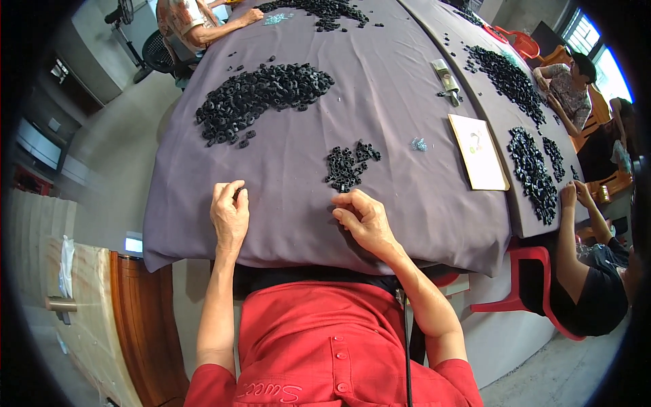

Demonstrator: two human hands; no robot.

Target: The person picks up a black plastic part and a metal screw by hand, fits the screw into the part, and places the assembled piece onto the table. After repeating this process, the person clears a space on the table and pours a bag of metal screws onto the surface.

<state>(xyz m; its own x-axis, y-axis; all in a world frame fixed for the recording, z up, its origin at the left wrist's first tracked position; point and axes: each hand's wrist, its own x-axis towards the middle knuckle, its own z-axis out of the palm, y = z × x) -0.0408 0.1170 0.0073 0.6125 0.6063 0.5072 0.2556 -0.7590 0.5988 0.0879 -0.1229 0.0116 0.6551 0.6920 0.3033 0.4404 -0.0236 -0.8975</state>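
Note:
My left hand [229, 216] is raised over the near left part of the cloth, its fingers curled in a pinch round a small black ring-shaped part [239, 192]. On the other side, my right hand [368, 220] hovers at the near edge of a small heap of black parts [344, 168]. Its fingers are bent, with a gap between thumb and forefinger, and nothing shows in them. Farther back on the left lies a larger pile of black ring-shaped parts [264, 95]. A little cluster of clear bluish pieces [419, 144] sits right of the small heap.
A grey cloth [291, 156] covers the table. At right lie a pale flat board [478, 152] and a tube [445, 81]. More black piles [532, 176] are on the adjoining table, where other people sit. A red plastic chair [536, 271] stands near right. Another person's arm [227, 28] reaches in far left.

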